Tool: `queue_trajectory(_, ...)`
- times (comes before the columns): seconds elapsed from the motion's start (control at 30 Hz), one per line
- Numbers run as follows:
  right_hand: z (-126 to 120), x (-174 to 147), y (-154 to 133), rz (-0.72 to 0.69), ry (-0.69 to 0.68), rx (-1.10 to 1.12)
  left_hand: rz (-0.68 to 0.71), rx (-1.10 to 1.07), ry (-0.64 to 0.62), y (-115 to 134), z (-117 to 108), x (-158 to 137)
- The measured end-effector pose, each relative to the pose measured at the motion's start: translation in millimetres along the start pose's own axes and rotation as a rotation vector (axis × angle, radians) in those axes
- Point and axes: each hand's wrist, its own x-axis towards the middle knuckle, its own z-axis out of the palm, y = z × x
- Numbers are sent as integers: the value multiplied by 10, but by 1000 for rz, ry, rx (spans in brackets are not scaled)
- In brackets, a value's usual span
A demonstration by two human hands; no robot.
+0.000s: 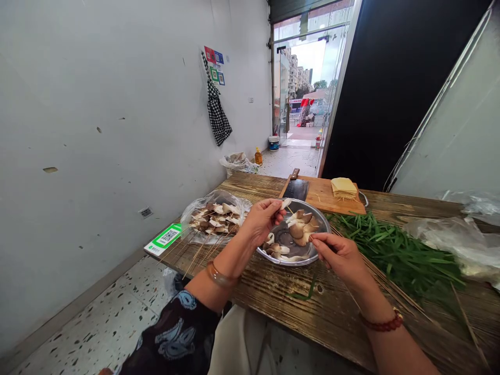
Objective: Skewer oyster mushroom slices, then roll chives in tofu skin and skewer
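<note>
My left hand (262, 221) is closed in a pinch on a pale mushroom piece (286, 202) at the tip of a thin wooden skewer. Lower on that skewer several brown-capped oyster mushrooms (301, 228) sit threaded together. My right hand (338, 254) grips the skewer close beneath them, between thumb and fingers. Both hands are above a round metal bowl (297, 263), where loose mushroom pieces (280, 251) lie. Left of the bowl, finished-looking mushroom skewers (214, 219) rest on a clear plastic bag (187, 211), their sticks pointing toward me.
Behind the bowl is a cutting board (320, 200) with a cleaver (296, 189) and a stack of yellowish sheets (344, 186). Green leafy vegetables (402, 250), bare skewers (390, 286) and plastic bags (437, 237) lie to the right. A QR-code sign (167, 237) sits at the table's left edge.
</note>
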Motion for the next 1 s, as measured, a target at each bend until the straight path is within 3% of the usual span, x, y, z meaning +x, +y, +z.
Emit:
queue_trajectory(0.37,17,-2,-29,-43,22,-37,1,18,6,-19,21,-37)
queue_trajectory(0.7,21,-13,-29,-19,26,-20,158,307,7,-63,59,-83)
queue_trajectory(0.9,19,-6,6,14,7,51,201,381,-103,-53,78,-124)
queue_trajectory(1.0,19,-5,15,22,7,73,159,321,-134,-52,42,-99)
